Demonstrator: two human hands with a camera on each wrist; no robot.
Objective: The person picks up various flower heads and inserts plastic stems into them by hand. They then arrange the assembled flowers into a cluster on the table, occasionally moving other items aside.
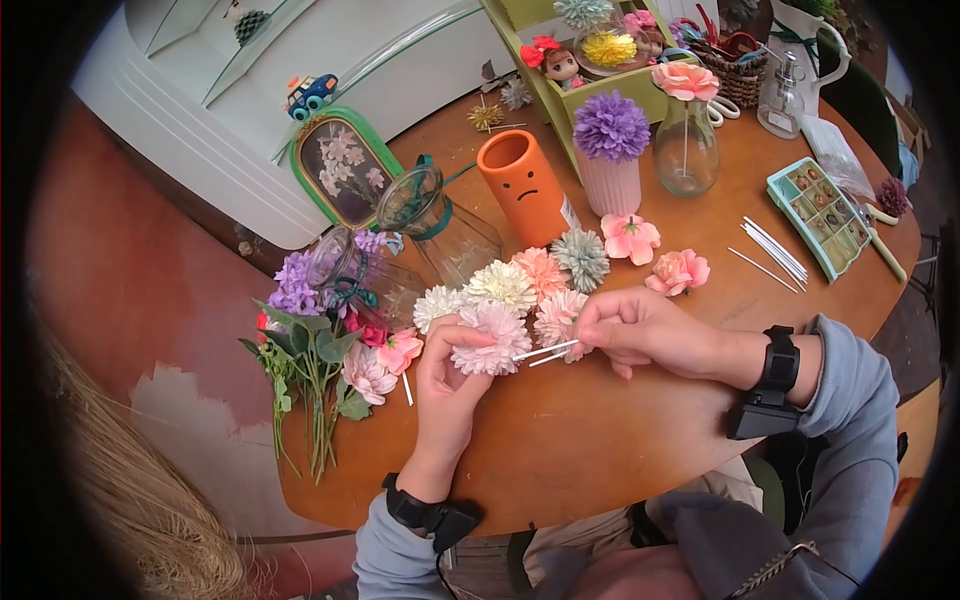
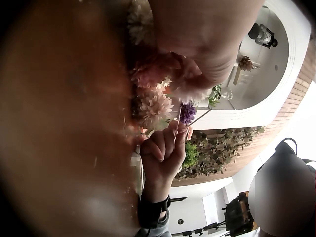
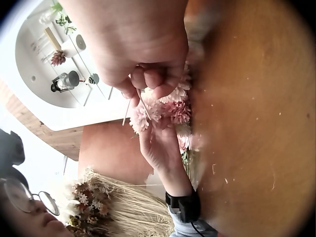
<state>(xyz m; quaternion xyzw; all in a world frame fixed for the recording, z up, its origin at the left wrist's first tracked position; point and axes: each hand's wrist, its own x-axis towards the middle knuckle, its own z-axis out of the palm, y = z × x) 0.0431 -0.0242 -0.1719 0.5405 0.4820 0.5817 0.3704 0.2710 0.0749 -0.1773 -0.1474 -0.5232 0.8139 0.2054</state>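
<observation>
My left hand grips a pale pink artificial flower head low over the table front, fingers behind it and thumb at its lower side. Between thumb and fingertips, my right hand pinches two thin white sticks that spread apart toward the flower. One stick's tip is right at the flower's edge in the head view. The right wrist view shows the sticks pointing away from the curled fingers. Just behind the hands lie a cream flower head, a peach one and a grey-green one.
Stemmed flowers and glass vases stand or lie at left. Behind are an orange vase and a pink ribbed vase. Right of the hands lie loose white sticks and a compartment box.
</observation>
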